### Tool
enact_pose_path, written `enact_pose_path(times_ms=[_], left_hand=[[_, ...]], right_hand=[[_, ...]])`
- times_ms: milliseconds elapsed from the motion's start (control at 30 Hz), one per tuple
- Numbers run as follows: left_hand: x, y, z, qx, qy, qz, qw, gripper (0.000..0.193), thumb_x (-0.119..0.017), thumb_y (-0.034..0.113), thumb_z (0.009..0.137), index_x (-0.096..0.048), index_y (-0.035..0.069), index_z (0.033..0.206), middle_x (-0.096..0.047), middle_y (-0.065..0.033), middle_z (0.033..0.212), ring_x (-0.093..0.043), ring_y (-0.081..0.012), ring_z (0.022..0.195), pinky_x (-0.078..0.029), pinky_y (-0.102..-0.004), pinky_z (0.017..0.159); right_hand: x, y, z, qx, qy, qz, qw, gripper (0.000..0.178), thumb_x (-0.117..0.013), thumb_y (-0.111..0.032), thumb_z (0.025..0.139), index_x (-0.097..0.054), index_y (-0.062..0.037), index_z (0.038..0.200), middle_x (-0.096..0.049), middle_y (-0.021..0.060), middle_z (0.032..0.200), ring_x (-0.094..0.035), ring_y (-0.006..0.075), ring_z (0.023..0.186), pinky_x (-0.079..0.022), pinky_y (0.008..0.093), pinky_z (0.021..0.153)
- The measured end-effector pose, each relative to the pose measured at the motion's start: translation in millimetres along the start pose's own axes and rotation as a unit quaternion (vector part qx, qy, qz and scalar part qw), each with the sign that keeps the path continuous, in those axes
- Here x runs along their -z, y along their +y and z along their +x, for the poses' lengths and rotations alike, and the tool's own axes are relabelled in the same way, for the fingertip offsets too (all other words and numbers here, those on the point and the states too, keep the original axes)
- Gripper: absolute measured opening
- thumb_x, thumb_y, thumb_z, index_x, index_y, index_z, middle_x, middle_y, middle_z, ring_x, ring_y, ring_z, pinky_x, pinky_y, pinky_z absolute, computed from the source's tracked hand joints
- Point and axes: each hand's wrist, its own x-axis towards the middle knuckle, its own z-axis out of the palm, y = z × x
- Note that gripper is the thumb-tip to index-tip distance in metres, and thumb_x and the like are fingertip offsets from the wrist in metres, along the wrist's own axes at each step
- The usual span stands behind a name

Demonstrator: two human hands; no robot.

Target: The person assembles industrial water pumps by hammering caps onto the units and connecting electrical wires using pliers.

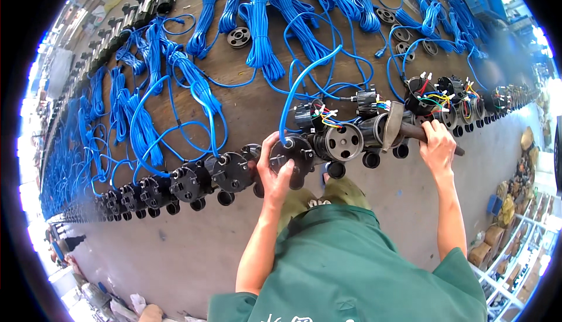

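Observation:
My left hand (274, 173) is closed around a black round end cap (295, 157), thumb across its face and fingers along its left side. A thick blue cable rises from the top of this cap. In my right hand (437, 146) is a hammer (393, 126), gripped by its dark handle, its metal head pointing left. The hammer head is in front of an open cylindrical motor housing (374, 130). Between the cap and the hammer sits another housing with a pale round plate (343, 141) with holes. Black wiring caps (367, 100) with coloured wires rest behind these housings.
A long row of capped housings (190, 182) runs left along the table's near edge; open ones (466, 111) continue right. Bundles of blue cable (260, 35) and loose metal discs (239, 37) lie on the brown table (234, 67). A blue crate (482, 0) stands far right.

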Motion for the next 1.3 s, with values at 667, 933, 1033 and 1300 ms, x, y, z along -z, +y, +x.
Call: enact_pose_path(times_ms=[667,933,1033,1300], left_hand=[[-13,17,10,0.046,0.0,-0.053,0.998,0.07,-0.07,0.032,0.077,-0.059,-0.008,0.134,-0.062,-0.017,0.135,-0.059,-0.0272,0.126,-0.043,-0.0416,0.113],[-9,12,8,0.032,-0.01,-0.05,0.998,0.06,-0.068,0.011,0.074,-0.061,-0.005,0.131,-0.058,-0.0161,0.137,-0.058,-0.0263,0.128,-0.044,-0.0401,0.114],[-7,10,5,-0.076,0.018,0.019,0.997,0.075,-0.075,0.029,0.084,-0.05,-0.003,0.147,-0.048,-0.0185,0.152,-0.052,-0.0281,0.136,-0.043,-0.0427,0.113],[-8,8,5,-0.136,0.019,0.107,0.985,0.093,-0.098,0.028,0.054,-0.059,0.007,0.136,-0.063,-0.0142,0.133,-0.058,-0.0357,0.127,-0.045,-0.0485,0.109]], right_hand=[[108,-179,-47,-0.099,-0.12,0.545,0.824,0.016,-0.076,-0.013,0.093,-0.071,-0.0007,0.103,-0.068,0.0158,0.08,-0.065,0.0336,0.068,-0.053,0.0395,0.064],[111,-193,-20,-0.095,-0.242,0.418,0.87,0.021,-0.069,-0.021,0.1,-0.061,-0.0013,0.099,-0.064,0.017,0.069,-0.063,0.0357,0.06,-0.049,0.0439,0.059],[157,-196,-11,-0.071,-0.219,0.442,0.867,0.019,-0.07,-0.018,0.099,-0.064,-0.0001,0.1,-0.062,0.0154,0.065,-0.061,0.0319,0.057,-0.046,0.0409,0.058],[83,-240,-14,0.025,-0.248,0.292,0.923,0.034,-0.068,-0.034,0.1,-0.06,-0.0013,0.093,-0.068,0.024,0.077,-0.067,0.0456,0.076,-0.052,0.052,0.067]])
